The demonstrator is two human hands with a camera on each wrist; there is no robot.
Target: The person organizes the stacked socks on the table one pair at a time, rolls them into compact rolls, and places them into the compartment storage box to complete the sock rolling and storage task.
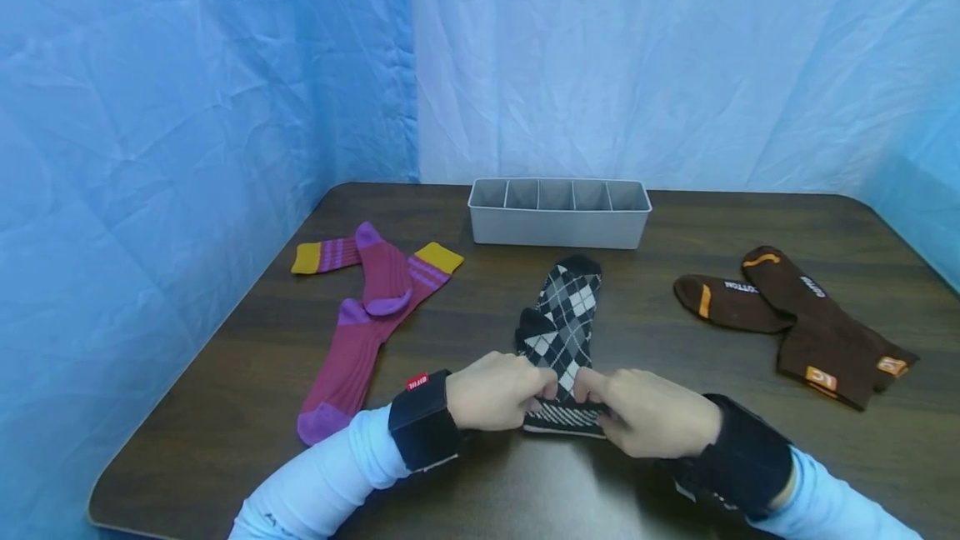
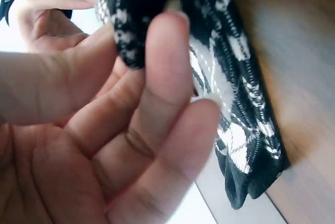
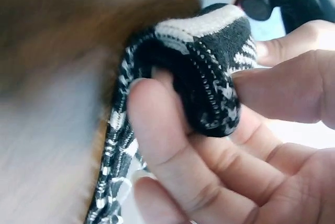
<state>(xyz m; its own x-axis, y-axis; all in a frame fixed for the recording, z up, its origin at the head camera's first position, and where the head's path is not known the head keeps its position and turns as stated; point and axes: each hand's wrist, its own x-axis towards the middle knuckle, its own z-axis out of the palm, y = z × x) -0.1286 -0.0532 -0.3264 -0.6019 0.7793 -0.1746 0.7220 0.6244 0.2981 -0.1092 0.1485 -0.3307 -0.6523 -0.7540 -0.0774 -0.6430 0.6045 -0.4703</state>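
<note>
A pair of black, grey and white argyle socks (image 1: 573,315) lies at the middle of the table, toes pointing away from me. My left hand (image 1: 501,391) pinches the left side of the cuff end between thumb and fingers. Opposite it, my right hand (image 1: 651,413) pinches the right side of the same end. In the left wrist view the folded sock fabric (image 2: 230,51) curls over between the fingers. The right wrist view shows the cuff (image 3: 209,88) rolled over, with a fingertip tucked inside the fold.
Behind the socks stands a grey box (image 1: 558,227) with several compartments. Maroon and purple socks (image 1: 348,357) with yellow cuffs lie crossed at the left. Brown socks (image 1: 810,315) lie crossed at the right. Blue sheeting (image 1: 637,65) hangs around the dark wooden table (image 1: 225,407).
</note>
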